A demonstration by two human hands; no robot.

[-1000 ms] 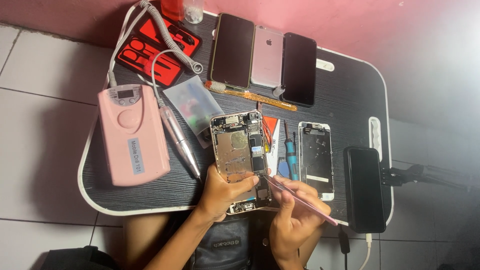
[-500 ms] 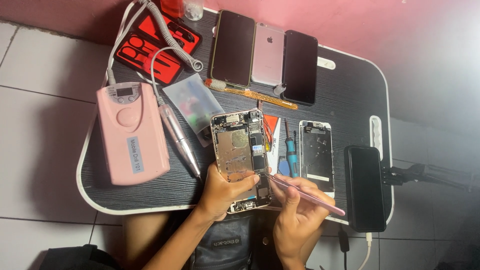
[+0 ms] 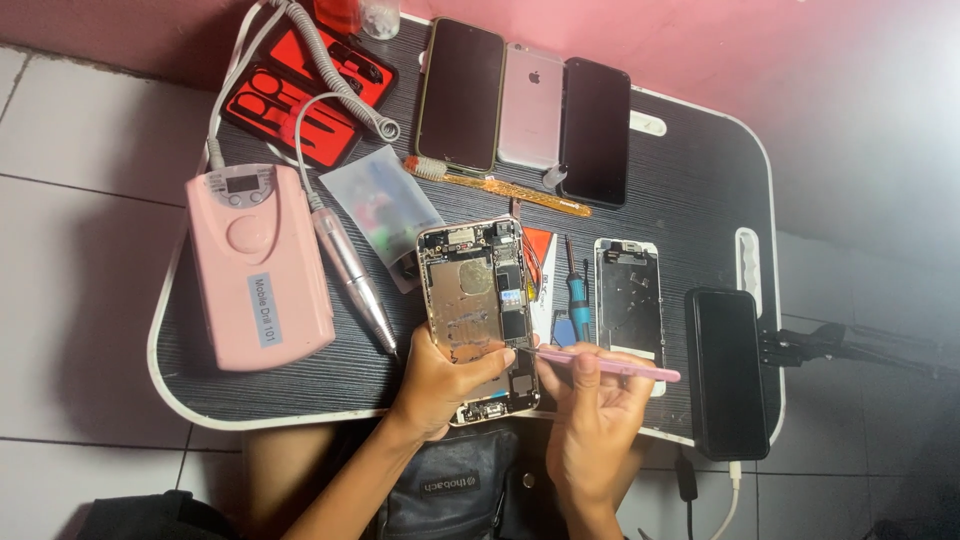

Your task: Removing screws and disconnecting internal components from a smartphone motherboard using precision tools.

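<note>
An opened phone body [image 3: 475, 300] with bare circuit parts lies on the small dark lap table [image 3: 690, 180]. My left hand [image 3: 440, 385] grips its lower left edge, thumb on the inside. My right hand [image 3: 590, 430] holds pink tweezers [image 3: 610, 365] nearly level, their tip touching the phone's lower right inside, by my left thumb. A detached screen frame [image 3: 628, 300] lies just right of the phone.
A pink drill box [image 3: 258, 265] with its handpiece [image 3: 350, 275] sits at the left. Three phones [image 3: 525, 105] lie at the back, a red tool case [image 3: 305, 90] at back left, a black phone [image 3: 727, 372] at right, screwdrivers [image 3: 573, 290] between.
My right hand has turned the tweezers from slanting down to the right to nearly level, and their tip has moved in to the phone's lower right. My left hand stays.
</note>
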